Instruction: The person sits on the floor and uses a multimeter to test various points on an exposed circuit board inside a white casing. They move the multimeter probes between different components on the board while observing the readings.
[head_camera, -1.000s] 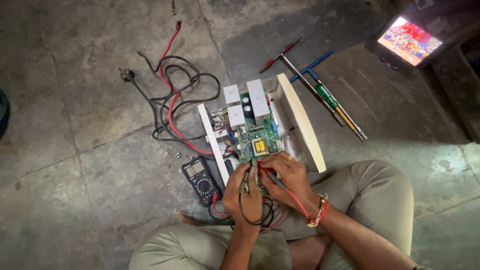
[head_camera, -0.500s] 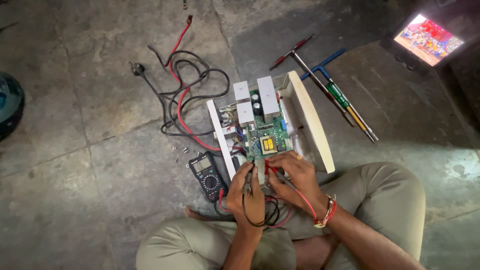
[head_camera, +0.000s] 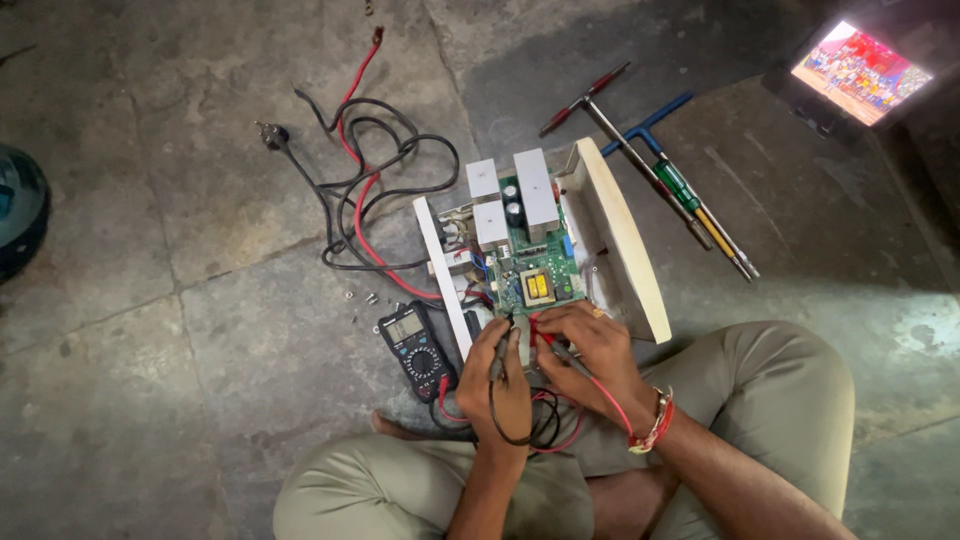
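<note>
An opened white device case (head_camera: 620, 230) lies on the floor in front of me, its green circuit board (head_camera: 535, 275) exposed with silver heat sinks and a yellow transformer. My left hand (head_camera: 497, 385) grips a black multimeter probe, its tip at the near edge of the board. Beside it, my right hand (head_camera: 590, 350) holds the red probe on the same edge. The probe leads loop down between my knees. A black multimeter (head_camera: 417, 347) lies just left of my left hand.
Tangled black and red cables with a plug (head_camera: 365, 190) lie left of the case. Screwdrivers and a T-handle tool (head_camera: 660, 180) rest to the right. A lit screen (head_camera: 862, 72) sits at top right, a dark round object (head_camera: 18, 210) at the left edge.
The view has shifted slightly, so everything sits a little lower and to the right. Both hands stay on the probes at the board's near edge.
</note>
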